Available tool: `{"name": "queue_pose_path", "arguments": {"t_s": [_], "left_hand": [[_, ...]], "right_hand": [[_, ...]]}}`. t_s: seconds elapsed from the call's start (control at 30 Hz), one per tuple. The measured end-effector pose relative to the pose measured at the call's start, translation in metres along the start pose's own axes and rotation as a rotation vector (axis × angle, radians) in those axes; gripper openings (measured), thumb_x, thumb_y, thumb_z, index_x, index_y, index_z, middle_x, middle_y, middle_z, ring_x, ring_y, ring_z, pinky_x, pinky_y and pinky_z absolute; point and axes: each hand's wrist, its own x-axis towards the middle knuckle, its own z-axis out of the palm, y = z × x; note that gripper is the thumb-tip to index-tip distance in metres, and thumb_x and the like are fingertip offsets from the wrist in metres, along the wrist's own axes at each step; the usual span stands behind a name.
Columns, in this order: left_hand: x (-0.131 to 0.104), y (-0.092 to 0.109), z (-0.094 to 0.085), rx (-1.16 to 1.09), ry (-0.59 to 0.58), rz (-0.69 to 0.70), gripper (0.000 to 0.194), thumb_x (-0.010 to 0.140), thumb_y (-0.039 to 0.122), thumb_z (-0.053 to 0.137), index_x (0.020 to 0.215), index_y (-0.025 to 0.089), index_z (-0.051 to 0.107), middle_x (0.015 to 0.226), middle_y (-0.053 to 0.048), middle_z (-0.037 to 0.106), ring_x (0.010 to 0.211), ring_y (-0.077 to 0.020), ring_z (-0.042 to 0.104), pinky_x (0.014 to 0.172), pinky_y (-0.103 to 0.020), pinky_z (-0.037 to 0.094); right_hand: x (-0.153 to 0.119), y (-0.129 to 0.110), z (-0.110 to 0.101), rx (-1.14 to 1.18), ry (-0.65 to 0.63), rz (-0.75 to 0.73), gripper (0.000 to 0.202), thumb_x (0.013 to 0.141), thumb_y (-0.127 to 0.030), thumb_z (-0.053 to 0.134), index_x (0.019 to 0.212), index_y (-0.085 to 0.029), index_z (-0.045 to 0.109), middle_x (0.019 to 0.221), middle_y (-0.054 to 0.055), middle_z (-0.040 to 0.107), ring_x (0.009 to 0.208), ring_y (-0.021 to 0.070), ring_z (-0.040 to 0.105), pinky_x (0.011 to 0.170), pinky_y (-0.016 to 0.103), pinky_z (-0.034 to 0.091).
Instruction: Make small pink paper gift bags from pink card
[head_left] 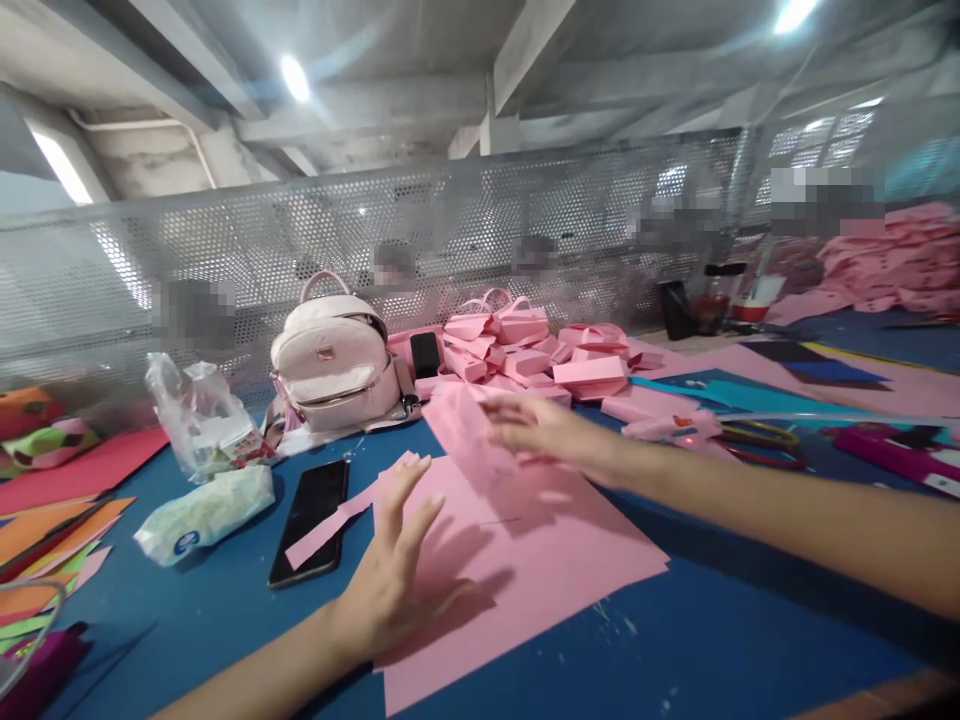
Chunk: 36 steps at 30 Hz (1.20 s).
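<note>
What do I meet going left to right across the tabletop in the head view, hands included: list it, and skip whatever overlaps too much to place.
Stack of coloured sheets → soft packet → flat black phone → left hand → right hand → pink tool with a red light → magenta object.

A broad table with a matte blue top [735, 620] fills the foreground, pale scuffs marking its near edge. Along its far edge stands a tall grey screen of perforated metal [450, 215], with light showing through the small round holes. Above stretches a rough grey concrete ceiling [397, 35], crossed by heavy straight concrete beams [191, 45]. Two bright white lamps glare there: an oval one [294, 78] toward the table's left and an elongated one [795, 14] over its far right corner. Beyond that corner is a hazy, pale, many-paned window [825, 150].
</note>
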Motion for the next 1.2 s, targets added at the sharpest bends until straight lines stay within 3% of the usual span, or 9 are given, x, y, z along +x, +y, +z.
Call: {"name": "queue_pose_path", "arguments": {"t_s": [0.17, 0.27, 0.37, 0.47, 0.63, 0.8, 0.93, 1.03, 1.2], "left_hand": [[0.001, 0.002, -0.001, -0.041, -0.067, 0.044, 0.085, 0.091, 0.002, 0.057, 0.161, 0.016, 0.009, 0.161, -0.021, 0.017, 0.152, -0.0331, 0.019, 0.123, -0.059, 0.015], [0.0, 0.002, -0.003, -0.042, -0.089, 0.048, 0.085, 0.088, -0.001, 0.053, 0.161, 0.013, 0.009, 0.162, -0.02, 0.016, 0.153, -0.0315, 0.015, 0.125, -0.053, 0.013], [-0.001, 0.001, -0.003, -0.053, -0.116, 0.044, 0.086, 0.086, -0.001, 0.05, 0.161, 0.012, 0.009, 0.162, -0.018, 0.013, 0.154, -0.0305, 0.012, 0.125, -0.051, 0.01], [-0.001, -0.001, -0.003, -0.065, -0.154, 0.028, 0.085, 0.085, -0.002, 0.047, 0.16, 0.012, 0.01, 0.162, -0.018, 0.014, 0.154, -0.0287, 0.011, 0.126, -0.051, 0.006], [-0.002, -0.003, -0.002, -0.083, -0.212, -0.018, 0.079, 0.085, -0.001, 0.046, 0.158, 0.009, 0.016, 0.159, -0.02, 0.019, 0.153, -0.0289, 0.014, 0.125, -0.05, 0.014], [0.0, -0.005, -0.002, -0.143, -0.266, -0.086, 0.072, 0.084, 0.0, 0.043, 0.153, 0.01, 0.026, 0.152, -0.023, 0.032, 0.147, -0.0299, 0.027, 0.12, -0.054, 0.029], [0.011, -0.001, -0.001, -0.207, -0.373, -0.099, 0.047, 0.092, 0.004, 0.048, 0.138, 0.017, 0.047, 0.13, -0.014, 0.058, 0.127, -0.0223, 0.054, 0.119, -0.047, 0.033], [0.017, 0.004, 0.002, -0.178, -0.376, -0.078, 0.029, 0.097, 0.009, 0.058, 0.124, 0.019, 0.057, 0.114, -0.007, 0.068, 0.112, -0.0172, 0.064, 0.119, -0.044, 0.032], [0.018, 0.005, 0.008, -0.183, -0.334, -0.087, 0.017, 0.096, 0.01, 0.061, 0.11, 0.018, 0.061, 0.103, -0.007, 0.071, 0.097, -0.0174, 0.067, 0.099, -0.037, 0.05]], "right_hand": [[0.1, -0.011, -0.081, -0.264, 0.256, -0.142, 0.05, 0.087, -0.037, 0.066, 0.133, -0.018, 0.056, 0.138, 0.014, 0.058, 0.129, 0.0299, 0.054, 0.097, 0.043, 0.051], [0.161, -0.015, -0.121, -0.498, 0.378, -0.202, 0.05, 0.08, -0.022, 0.071, 0.127, -0.014, 0.057, 0.131, 0.014, 0.061, 0.122, 0.0317, 0.055, 0.104, 0.047, 0.043], [0.205, -0.006, -0.138, -0.733, 0.436, -0.242, 0.043, 0.084, -0.021, 0.068, 0.126, -0.015, 0.058, 0.13, 0.014, 0.061, 0.122, 0.033, 0.052, 0.106, 0.051, 0.038], [0.23, 0.018, -0.134, -0.955, 0.426, -0.252, 0.035, 0.091, -0.026, 0.067, 0.124, -0.016, 0.061, 0.13, 0.013, 0.061, 0.127, 0.033, 0.05, 0.107, 0.054, 0.038], [0.24, 0.065, -0.116, -1.238, 0.268, -0.196, 0.035, 0.097, -0.036, 0.064, 0.127, -0.018, 0.06, 0.129, 0.01, 0.062, 0.11, 0.0253, 0.064, 0.093, 0.048, 0.055], [0.237, 0.075, -0.117, -1.383, 0.118, -0.158, 0.035, 0.098, -0.035, 0.063, 0.127, -0.017, 0.06, 0.128, 0.01, 0.062, 0.109, 0.0249, 0.064, 0.091, 0.047, 0.056], [0.229, 0.06, -0.123, -1.427, -0.028, -0.146, 0.035, 0.097, -0.036, 0.064, 0.126, -0.017, 0.061, 0.127, 0.009, 0.063, 0.109, 0.025, 0.064, 0.092, 0.048, 0.055], [0.216, 0.038, -0.117, -1.413, -0.095, -0.192, 0.036, 0.094, -0.027, 0.066, 0.127, -0.014, 0.06, 0.124, 0.013, 0.065, 0.111, 0.0282, 0.062, 0.091, 0.045, 0.052], [0.163, -0.007, -0.067, -1.308, -0.189, -0.471, 0.034, 0.093, -0.01, 0.055, 0.126, -0.007, 0.06, 0.129, 0.02, 0.063, 0.122, 0.0323, 0.054, 0.093, 0.044, 0.042]]}}
